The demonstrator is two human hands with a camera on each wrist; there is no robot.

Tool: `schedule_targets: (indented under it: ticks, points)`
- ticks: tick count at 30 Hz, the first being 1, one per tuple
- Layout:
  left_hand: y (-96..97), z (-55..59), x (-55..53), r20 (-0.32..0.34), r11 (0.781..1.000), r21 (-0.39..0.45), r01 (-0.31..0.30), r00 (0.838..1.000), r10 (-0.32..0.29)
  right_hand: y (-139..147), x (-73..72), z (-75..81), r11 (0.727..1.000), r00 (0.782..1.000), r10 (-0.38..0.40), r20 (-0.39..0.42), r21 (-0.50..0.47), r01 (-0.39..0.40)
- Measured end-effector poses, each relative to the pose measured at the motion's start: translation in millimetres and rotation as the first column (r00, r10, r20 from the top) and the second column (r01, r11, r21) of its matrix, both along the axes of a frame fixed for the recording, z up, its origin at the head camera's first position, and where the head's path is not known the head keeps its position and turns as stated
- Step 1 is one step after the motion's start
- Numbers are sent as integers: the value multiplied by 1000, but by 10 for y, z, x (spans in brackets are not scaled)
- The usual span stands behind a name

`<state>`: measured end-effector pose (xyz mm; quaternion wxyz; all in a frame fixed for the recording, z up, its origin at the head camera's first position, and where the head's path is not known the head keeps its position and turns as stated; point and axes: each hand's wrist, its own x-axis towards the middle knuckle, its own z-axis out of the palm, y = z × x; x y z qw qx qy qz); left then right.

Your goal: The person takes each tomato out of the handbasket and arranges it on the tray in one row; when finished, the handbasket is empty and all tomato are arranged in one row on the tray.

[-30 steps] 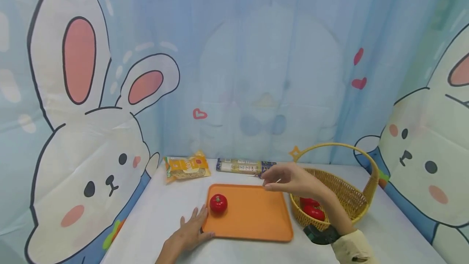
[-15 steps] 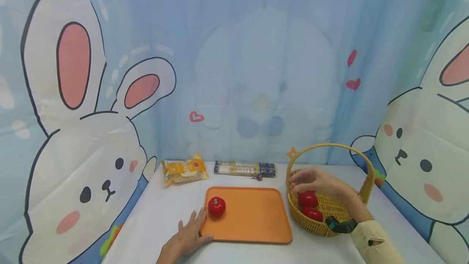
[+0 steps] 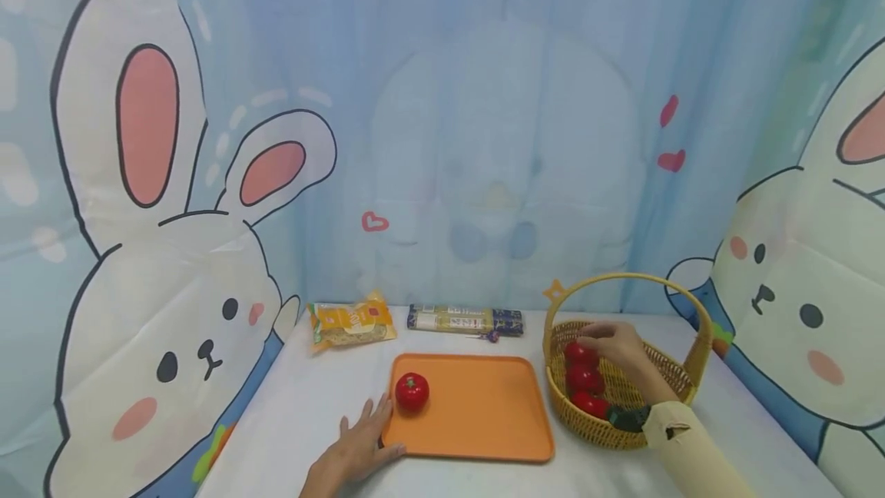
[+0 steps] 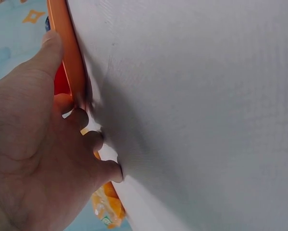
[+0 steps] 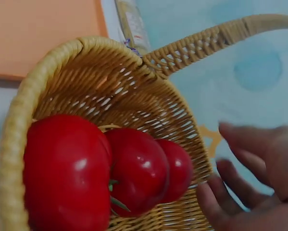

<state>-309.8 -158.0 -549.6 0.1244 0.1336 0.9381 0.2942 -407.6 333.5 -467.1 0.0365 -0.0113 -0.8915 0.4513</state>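
Right grip (image 3: 618, 346): lower at basket (image 3: 596, 430) than before, spread near far tomato (image 3: 578, 354) | left grip (image 3: 358, 440): spread, still touching tray (image 3: 484, 410)

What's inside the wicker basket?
Three red tomatoes in a row. The floor beneath them is covered; in the head view, the right hand hides part of the basket.

The left hand (image 4: 40, 144) rested with spread fingers at the white counter (image 4: 196, 106), thumb by the orange tray (image 4: 69, 53). A red object (image 4: 61, 82) showed behind its rim, an orange packet (image 4: 108, 204) beyond.
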Motion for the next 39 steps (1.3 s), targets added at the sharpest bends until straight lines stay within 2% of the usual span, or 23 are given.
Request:
schedule_targets:
  ticks: [5, 10, 15, 18, 27, 35, 39]
  points:
    - [-15, -8, 0, -21, 1000, 12, 11, 1000, -10, -27, -80, -75, 990, 988, -139, 67, -22, 141]
    - [-33, -22, -4, -19, 1000, 26, 16, 1000, -15, -45, -126, -165, 979, 973, -192, 129, -42, 198]
    - [-44, -35, -26, -17, 1000, 9, 18, 1000, -17, -19, -175, -276, 977, 969, -179, 170, -89, 196]
    - [-44, -36, -37, -11, 1000, -1, 17, 1000, -17, -7, -200, -322, 979, 970, -174, 172, -74, 188]
    - [-35, 43, -30, -14, 1000, -30, 5, 1000, -5, -34, -230, -334, 989, 983, -150, 103, -5, 151]
    - [-51, -1, -30, -8, 1000, -3, 15, 1000, -15, -48, -184, -346, 994, 992, -99, 74, 57, 95]
    - [-26, -7, -32, 1, 1000, -26, 5, 1000, -5, -40, -150, -329, 996, 993, -90, 73, 32, 88]
